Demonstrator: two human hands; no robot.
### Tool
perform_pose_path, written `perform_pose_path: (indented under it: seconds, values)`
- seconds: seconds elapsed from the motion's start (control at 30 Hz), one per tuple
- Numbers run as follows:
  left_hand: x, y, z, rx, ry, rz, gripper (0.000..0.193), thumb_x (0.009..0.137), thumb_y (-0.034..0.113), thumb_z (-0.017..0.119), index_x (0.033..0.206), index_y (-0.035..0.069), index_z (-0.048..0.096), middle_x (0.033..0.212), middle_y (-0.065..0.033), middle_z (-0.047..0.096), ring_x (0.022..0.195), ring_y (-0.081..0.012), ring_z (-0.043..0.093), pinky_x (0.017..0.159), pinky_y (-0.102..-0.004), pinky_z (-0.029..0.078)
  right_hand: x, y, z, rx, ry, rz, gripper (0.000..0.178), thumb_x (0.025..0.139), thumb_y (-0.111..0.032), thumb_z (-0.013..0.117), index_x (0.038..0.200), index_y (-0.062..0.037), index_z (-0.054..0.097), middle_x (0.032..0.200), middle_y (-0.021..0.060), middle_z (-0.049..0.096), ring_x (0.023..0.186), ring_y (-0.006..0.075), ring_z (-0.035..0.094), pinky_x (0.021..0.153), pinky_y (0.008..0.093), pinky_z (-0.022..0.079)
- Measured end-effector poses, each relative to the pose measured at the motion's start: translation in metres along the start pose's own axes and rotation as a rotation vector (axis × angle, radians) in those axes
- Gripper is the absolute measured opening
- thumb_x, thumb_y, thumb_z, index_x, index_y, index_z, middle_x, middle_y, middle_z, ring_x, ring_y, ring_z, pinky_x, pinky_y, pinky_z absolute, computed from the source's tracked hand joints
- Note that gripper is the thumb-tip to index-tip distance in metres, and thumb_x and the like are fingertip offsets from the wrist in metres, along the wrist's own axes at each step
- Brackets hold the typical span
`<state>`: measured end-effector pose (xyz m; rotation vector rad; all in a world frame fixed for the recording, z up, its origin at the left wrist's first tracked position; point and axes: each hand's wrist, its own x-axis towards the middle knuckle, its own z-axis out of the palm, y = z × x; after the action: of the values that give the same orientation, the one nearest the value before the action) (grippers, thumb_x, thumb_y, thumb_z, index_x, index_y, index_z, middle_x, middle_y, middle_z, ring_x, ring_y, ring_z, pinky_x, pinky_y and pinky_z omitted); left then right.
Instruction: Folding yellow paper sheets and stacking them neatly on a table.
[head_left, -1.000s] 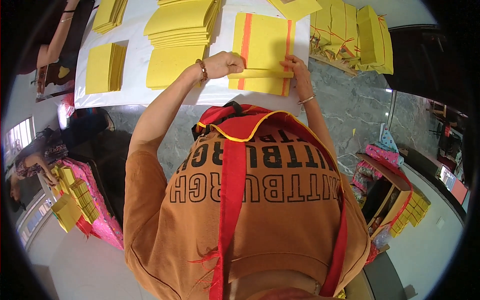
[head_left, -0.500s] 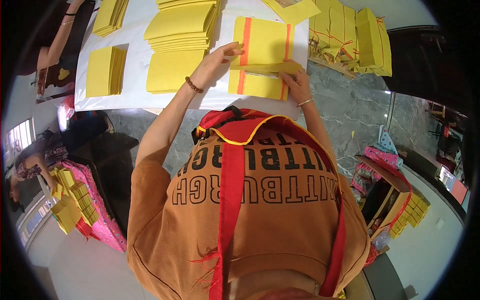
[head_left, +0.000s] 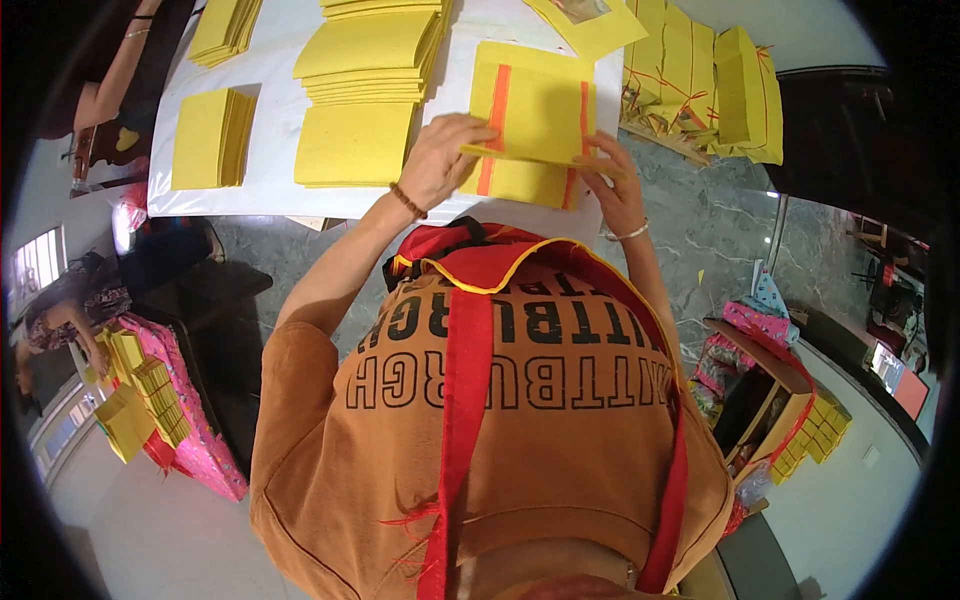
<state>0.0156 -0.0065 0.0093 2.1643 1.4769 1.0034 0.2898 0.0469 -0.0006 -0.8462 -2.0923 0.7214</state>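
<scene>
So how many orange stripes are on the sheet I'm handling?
2: the left stripe beside your left hand and the right stripe beside your right hand. A yellow strip across the sheet hides part of each.

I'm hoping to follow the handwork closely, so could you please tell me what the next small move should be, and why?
I would probably lower the yellow strip flat onto the striped yellow sheet: it shows nearly edge-on across the sheet's two orange bands, with the left hand at one end and the right hand at the other, so both could guide it.
</scene>
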Motion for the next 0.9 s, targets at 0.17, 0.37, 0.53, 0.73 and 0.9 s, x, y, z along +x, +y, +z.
perform_pose_path:
  seconds: [0.17, 0.37, 0.53, 0.73, 0.9]
  values:
    - [-0.032, 0.008, 0.006, -0.037, -0.165, -0.172, 0.023, 0.092, 0.021, 0.042, 0.102, 0.006, 0.057, 0.076, -0.0147, 0.055, 0.077, -0.0318, 0.055, 0.073, -0.0405, 0.042, -0.020, -0.019, -0.001, 0.181, -0.217, 0.377, 0.017, 0.082, -0.014, 0.058, 0.095, -0.0037, 0.062, 0.090, 0.0088, 0.063, 0.088, 0.0257, 0.058, 0.079, 0.0332, 0.043]
    - [-0.026, 0.009, 0.020, -0.250, -0.059, -0.496, 0.023, 0.089, 0.021, 0.047, 0.098, 0.001, 0.055, 0.070, -0.0177, 0.056, 0.063, -0.0322, 0.055, 0.060, -0.0404, 0.045, -0.009, -0.015, 0.025, 0.211, -0.041, 0.503, 0.026, 0.084, -0.025, 0.057, 0.094, -0.0011, 0.060, 0.070, 0.0113, 0.060, 0.064, 0.0254, 0.058, 0.060, 0.0338, 0.044]
    - [-0.019, 0.004, 0.029, -0.401, -0.029, -0.840, 0.020, 0.084, 0.018, 0.053, 0.089, -0.001, 0.056, 0.060, -0.0152, 0.056, 0.052, -0.0225, 0.054, 0.049, -0.0336, 0.042, 0.001, 0.008, 0.036, 0.060, -0.064, 0.736, 0.033, 0.080, -0.032, 0.062, 0.094, -0.0013, 0.060, 0.071, 0.0136, 0.062, 0.064, 0.0217, 0.061, 0.057, 0.0322, 0.045]
    - [-0.027, -0.008, 0.043, -0.563, 0.053, -0.924, 0.016, 0.081, 0.013, 0.056, 0.086, -0.002, 0.054, 0.063, -0.0096, 0.058, 0.056, -0.0153, 0.054, 0.052, -0.0295, 0.042, 0.005, -0.004, 0.045, 0.125, 0.139, 0.674, 0.042, 0.079, -0.031, 0.063, 0.113, -0.0099, 0.053, 0.065, 0.0099, 0.060, 0.061, 0.0223, 0.060, 0.055, 0.0332, 0.044]
    - [-0.023, -0.006, 0.044, -0.622, 0.124, -0.906, 0.026, 0.082, 0.008, 0.054, 0.105, 0.000, 0.043, 0.062, -0.0070, 0.056, 0.051, -0.0119, 0.050, 0.047, -0.0265, 0.038, 0.016, -0.015, 0.037, -0.092, -0.014, 0.805, 0.042, 0.078, -0.030, 0.063, 0.115, -0.0135, 0.053, 0.069, 0.0110, 0.061, 0.063, 0.0237, 0.060, 0.058, 0.0344, 0.045]
